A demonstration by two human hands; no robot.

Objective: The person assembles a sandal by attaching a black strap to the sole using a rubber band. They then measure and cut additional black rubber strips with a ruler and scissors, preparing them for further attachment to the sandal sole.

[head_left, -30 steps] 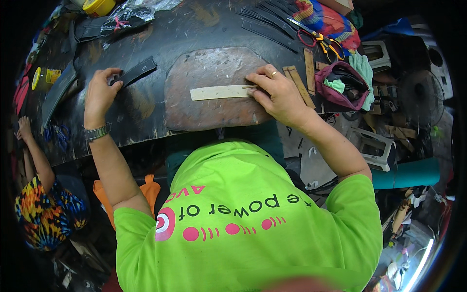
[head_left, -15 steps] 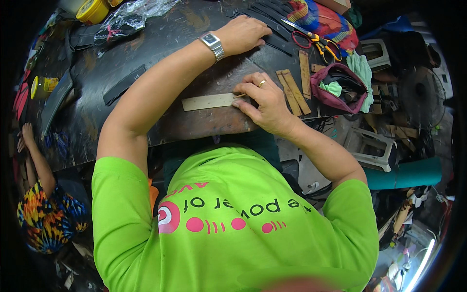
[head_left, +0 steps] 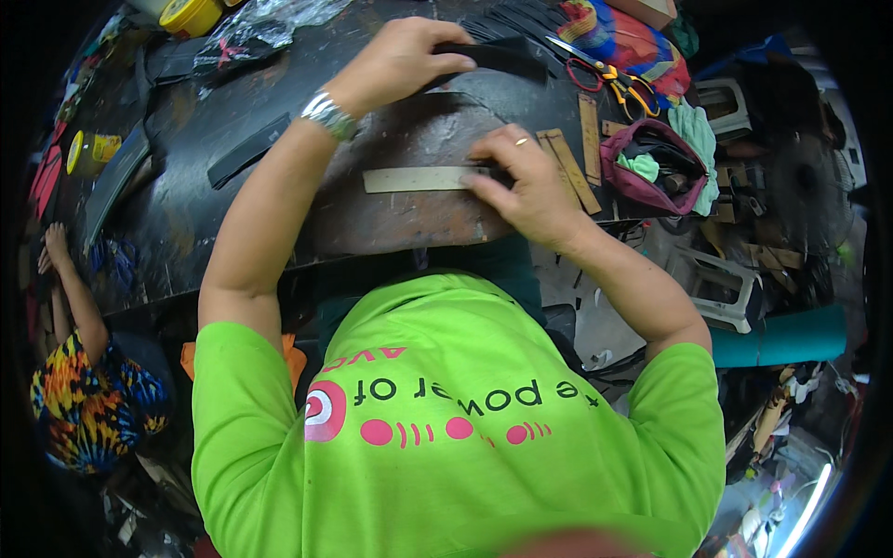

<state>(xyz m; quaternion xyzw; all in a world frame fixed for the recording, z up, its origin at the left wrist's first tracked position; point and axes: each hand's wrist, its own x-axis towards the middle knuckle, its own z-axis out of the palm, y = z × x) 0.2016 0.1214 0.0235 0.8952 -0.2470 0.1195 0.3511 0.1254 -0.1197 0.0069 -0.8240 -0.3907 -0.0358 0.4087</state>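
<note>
My left hand (head_left: pixel 409 60), with a metal watch on the wrist, is closed on one end of a black strip (head_left: pixel 512 59) over the far part of the table. The strip's other end points right. Nearer me, my right hand (head_left: pixel 538 191), with a ring on one finger, pinches the right end of a pale, flat, ruler-like strip (head_left: pixel 409 179). That strip lies across a worn brown patch of the tabletop. Its right end is hidden under my fingers.
More black strips (head_left: pixel 507 28) lie at the far edge. Scissors (head_left: pixel 614 79), brown flat strips (head_left: pixel 567 167) and a maroon pouch (head_left: pixel 688 191) are on the right. Another black strip (head_left: pixel 246 153) and a yellow tub (head_left: pixel 93 152) sit left. A co-worker's arm (head_left: pixel 74 279) reaches in at far left.
My left hand has come back toward the left from the black strips and now holds one raised. My right hand and the pale strip have shifted slightly right and away from me.
</note>
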